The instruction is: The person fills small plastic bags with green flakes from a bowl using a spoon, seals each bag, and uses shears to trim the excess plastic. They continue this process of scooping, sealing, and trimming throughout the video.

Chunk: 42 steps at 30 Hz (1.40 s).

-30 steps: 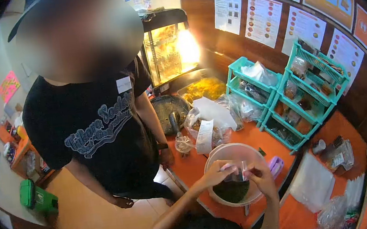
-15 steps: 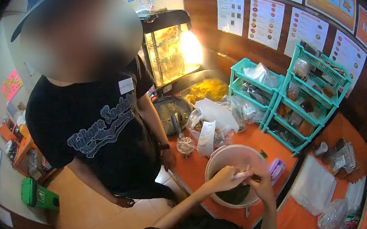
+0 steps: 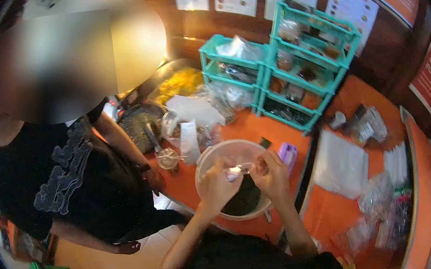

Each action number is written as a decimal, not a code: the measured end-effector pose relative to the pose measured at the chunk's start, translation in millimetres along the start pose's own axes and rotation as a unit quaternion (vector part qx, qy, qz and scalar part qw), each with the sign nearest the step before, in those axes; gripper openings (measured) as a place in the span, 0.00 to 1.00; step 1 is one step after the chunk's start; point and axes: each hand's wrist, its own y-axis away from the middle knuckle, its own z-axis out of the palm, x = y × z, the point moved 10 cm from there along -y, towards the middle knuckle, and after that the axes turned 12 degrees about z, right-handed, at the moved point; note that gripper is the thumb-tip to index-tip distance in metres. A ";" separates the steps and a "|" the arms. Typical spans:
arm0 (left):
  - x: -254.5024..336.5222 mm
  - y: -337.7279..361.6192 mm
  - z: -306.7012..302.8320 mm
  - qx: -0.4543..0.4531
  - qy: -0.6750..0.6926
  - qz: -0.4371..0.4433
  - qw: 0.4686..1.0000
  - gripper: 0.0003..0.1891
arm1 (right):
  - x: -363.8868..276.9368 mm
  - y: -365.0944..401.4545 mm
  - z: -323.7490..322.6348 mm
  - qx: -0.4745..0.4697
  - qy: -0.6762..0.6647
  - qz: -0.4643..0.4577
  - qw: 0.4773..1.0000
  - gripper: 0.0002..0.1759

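Note:
My left hand and my right hand meet over a large pale bowl on the orange counter. Between their fingertips they pinch a small clear plastic bag, one hand on each side. Dark green, leafy-looking stuff lies in the bottom of the bowl, just under the hands. A small purple box sits right of the bowl.
A person in a black printed shirt stands left of the counter, one hand resting on its edge. Teal plastic racks with bagged goods line the back. A stack of clear bags and more packets lie to the right.
The view has swung left and down, so everything sits further left in frame. My hands have lifted slightly from the bowl's contents and hold the small bag between them.

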 end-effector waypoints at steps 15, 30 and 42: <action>-25.6 -0.1 11.5 -0.072 0.140 0.008 0.987 0.28 | 15.2 3.3 2.6 -0.075 -0.075 0.046 0.993 0.05; 1.8 2.6 30.6 -0.103 0.218 0.040 0.970 0.34 | 28.6 9.0 20.4 -0.094 -0.084 0.109 0.986 0.05; -54.3 1.9 15.5 0.074 0.215 0.010 0.974 0.23 | 62.2 -42.5 47.0 -0.249 0.010 0.036 0.968 0.05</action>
